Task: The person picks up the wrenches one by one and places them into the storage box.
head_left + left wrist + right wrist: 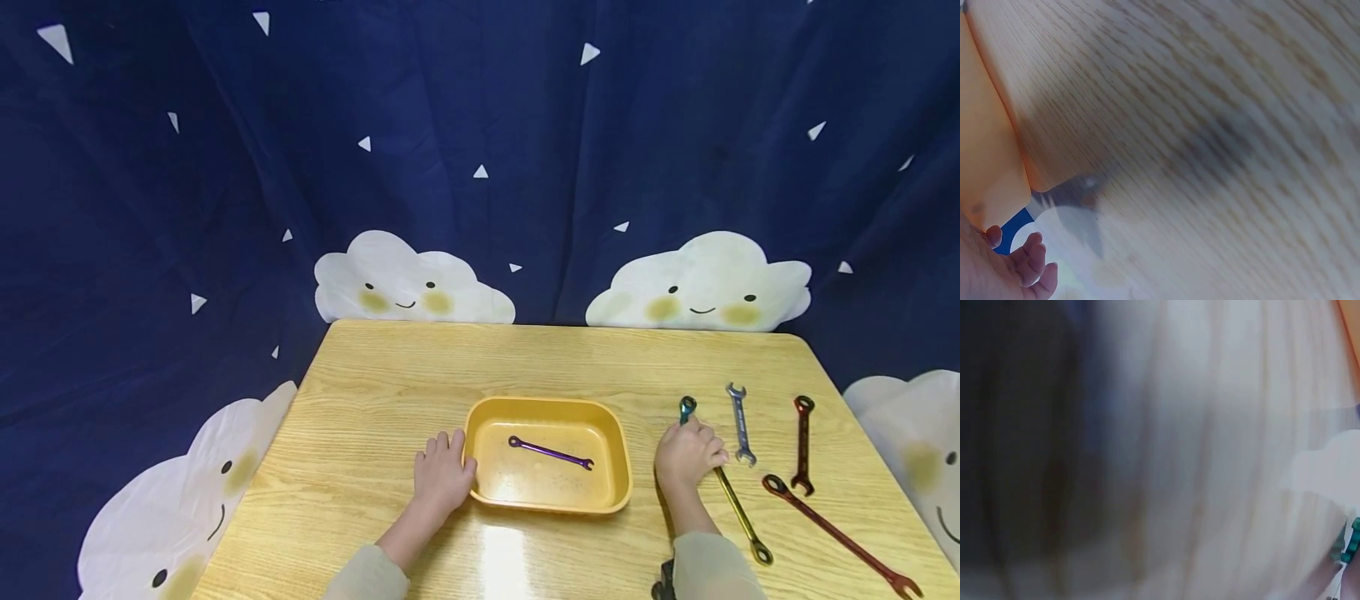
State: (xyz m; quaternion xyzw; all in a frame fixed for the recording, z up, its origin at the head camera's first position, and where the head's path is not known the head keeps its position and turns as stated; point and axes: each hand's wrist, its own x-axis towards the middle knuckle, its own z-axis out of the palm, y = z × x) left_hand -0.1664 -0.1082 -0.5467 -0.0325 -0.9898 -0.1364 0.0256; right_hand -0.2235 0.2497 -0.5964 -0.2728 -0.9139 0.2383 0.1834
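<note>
My left hand [441, 477] is at the left side of a yellow plastic tub [551, 506], its thumb at the rim and its other fingers loosely bent outside it. In the left wrist view those fingers [1034, 262] show beside the tub's wall [991, 137]. A purple combination wrench [551, 452] lies in the tub. To the right of the tub, my right hand [686, 454] grips a long wrench [738, 508] around its middle. Its teal ring end sticks out above the hand and its gold shaft runs below; the teal end [1352, 540] peeks in at the right wrist view's edge.
Right of that hand lie a silver open-end wrench [741, 425], a short dark red wrench [803, 446] and a long red wrench [840, 533]. They rest on a wooden table [360, 375]. A dark blue curtain [465, 100] with clouds hangs behind.
</note>
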